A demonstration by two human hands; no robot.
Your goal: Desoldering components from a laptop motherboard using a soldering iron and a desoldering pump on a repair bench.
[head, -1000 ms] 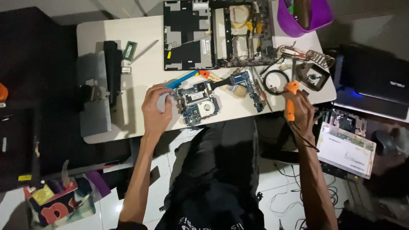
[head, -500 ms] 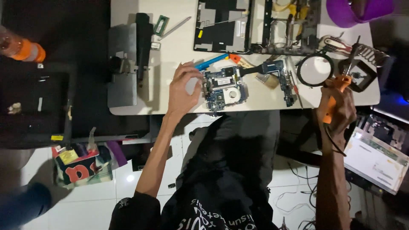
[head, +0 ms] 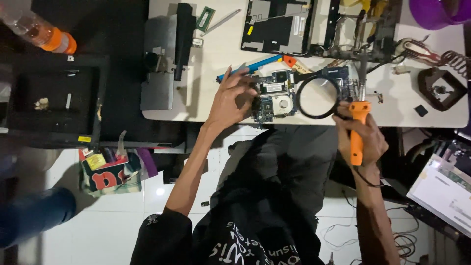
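Steadying the circuit board (head: 274,100) near the front edge of the white surface (head: 216,64), the left hand (head: 230,100) has its fingers spread, their tips pressed on the board's left edge. The right hand (head: 365,140) has its fingers wrapped tight around the orange handle of a soldering iron (head: 358,125), whose metal tip points up toward the board's right end. A round magnifier (head: 318,97) lies over that part of the board. A blue screwdriver (head: 250,67) rests just behind the left hand. To work well here, it seems wise to keep the board pinned flat, bring the tip in slowly under the lens, and keep the cord clear of the wrist.
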